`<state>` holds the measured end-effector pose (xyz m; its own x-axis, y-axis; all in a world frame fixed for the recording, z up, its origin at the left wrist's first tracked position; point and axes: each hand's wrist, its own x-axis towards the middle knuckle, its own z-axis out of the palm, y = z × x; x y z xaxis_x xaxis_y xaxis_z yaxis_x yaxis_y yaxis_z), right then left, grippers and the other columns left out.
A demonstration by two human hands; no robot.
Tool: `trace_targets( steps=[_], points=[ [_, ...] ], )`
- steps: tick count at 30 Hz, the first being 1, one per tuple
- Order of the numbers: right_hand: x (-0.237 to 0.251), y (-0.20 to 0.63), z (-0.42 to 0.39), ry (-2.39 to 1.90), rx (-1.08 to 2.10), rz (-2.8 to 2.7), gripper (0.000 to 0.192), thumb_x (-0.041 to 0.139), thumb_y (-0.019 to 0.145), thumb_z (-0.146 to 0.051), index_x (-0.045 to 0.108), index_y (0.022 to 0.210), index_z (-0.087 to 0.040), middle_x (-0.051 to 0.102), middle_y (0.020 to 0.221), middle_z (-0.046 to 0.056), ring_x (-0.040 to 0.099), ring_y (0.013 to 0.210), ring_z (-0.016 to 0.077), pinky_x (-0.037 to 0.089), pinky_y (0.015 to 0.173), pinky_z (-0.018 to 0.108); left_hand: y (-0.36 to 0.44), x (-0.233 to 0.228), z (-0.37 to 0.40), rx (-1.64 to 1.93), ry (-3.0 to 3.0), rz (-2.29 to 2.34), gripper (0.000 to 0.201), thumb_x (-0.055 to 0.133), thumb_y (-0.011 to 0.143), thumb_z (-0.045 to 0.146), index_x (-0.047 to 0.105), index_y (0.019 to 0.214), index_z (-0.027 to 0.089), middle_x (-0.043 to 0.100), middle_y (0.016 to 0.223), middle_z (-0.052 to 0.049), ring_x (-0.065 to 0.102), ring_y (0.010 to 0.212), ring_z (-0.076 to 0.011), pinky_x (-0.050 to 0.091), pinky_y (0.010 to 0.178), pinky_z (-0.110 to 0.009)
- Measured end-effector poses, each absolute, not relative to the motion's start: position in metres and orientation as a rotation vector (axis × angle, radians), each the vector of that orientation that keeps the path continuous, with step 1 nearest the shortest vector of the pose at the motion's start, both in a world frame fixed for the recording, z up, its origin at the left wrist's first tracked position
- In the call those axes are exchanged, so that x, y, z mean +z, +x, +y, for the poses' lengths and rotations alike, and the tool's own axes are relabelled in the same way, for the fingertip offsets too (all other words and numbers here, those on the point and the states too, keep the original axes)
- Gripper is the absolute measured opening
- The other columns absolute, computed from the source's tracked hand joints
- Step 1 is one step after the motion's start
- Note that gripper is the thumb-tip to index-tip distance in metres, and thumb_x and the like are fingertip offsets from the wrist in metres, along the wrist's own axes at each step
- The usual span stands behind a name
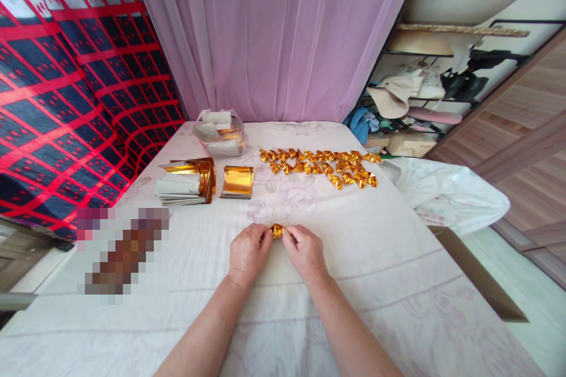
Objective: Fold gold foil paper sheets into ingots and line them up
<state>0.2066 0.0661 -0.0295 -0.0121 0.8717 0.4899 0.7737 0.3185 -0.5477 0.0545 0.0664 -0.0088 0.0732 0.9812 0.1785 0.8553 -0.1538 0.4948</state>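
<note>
Curtain: a pale purple curtain (274, 29) is hung behind the far edge of the table.
Blanket: a red and dark blue checked blanket (66, 88) is seen at the left side.
Table: the table (398, 283) is covered with a white cloth with a faint flower print.
Bag: a white plastic bag (446, 194) is laid at the right edge of the table.
Folded pieces: many small folded gold pieces (321, 165) are laid in rows on the far part of the table.
Paper stack: a stack of gold papers (188, 181) is placed far left, with a single gold sheet (237, 181) just beside it.
Left hand (247, 253): it is closed on the left end of the gold paper.
Right hand (304, 252): it is closed on the right end.
Gold paper (277, 230): it is pinched between both hands, low over the cloth, near the middle of the table.
</note>
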Motion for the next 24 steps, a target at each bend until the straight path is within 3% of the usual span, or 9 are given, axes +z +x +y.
trace_targets(
  steps=[24],
  points=[
    [-0.0300,0.2042,0.0642,-1.497,0.112,-1.857,0.029,0.045,0.089,-0.021,0.063,0.066,-0.021,0.064,0.063,0.001,0.057,0.059,0.0121,0.035,0.060,0.023,0.0538,-0.0108,0.0687,0.840,1.981,1.863,0.017,0.050,0.088,0.025,0.064,0.079,0.021,0.068,0.079,-0.001,0.063,0.075,-0.0155,0.043,0.068,-0.025]
  ],
)
